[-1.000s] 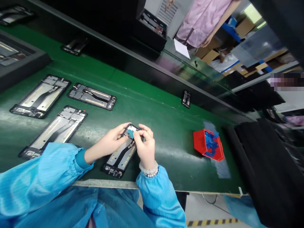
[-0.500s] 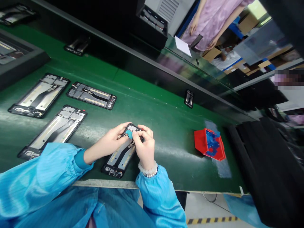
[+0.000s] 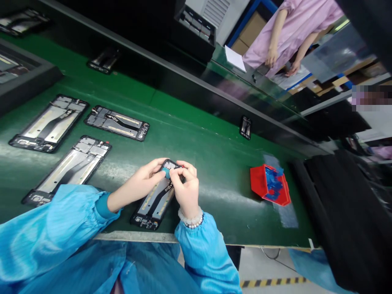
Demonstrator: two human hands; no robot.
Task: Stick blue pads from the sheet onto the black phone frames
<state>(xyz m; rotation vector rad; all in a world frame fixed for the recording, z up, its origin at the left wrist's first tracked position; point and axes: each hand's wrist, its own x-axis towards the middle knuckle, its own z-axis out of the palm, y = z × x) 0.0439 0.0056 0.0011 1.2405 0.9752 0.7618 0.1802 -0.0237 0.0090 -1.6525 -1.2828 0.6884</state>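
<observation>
A phone chassis [image 3: 150, 204] with open internals and a black ribbon cable lies tilted near the bench's front edge. My left hand [image 3: 142, 179] closes around its upper left edge, with the thumb pressed on a small blue film [image 3: 167, 172] near its top. My right hand [image 3: 187, 188] has thumb and forefinger pinched at the right side of this blue film, while its other fingers rest along the chassis's upper right edge. The fingertips partly hide the film. To the left lie three similar chassis, one close to my left sleeve [image 3: 87, 160], one farther left [image 3: 50, 122] and one crosswise [image 3: 118, 123].
A red bin [image 3: 259, 182] with blue film scraps stands at the right, near black foam trays [image 3: 339, 216]. Several chassis, including one small in view [image 3: 245, 127], lie along the far strip. Across the bench, a person in pink [image 3: 294, 32] stands by white paper [image 3: 235, 59].
My left thumb has shifted slightly over the blue film, covering more of it. My right hand hardly moves. Across the bench, the person in pink has moved to the right.
</observation>
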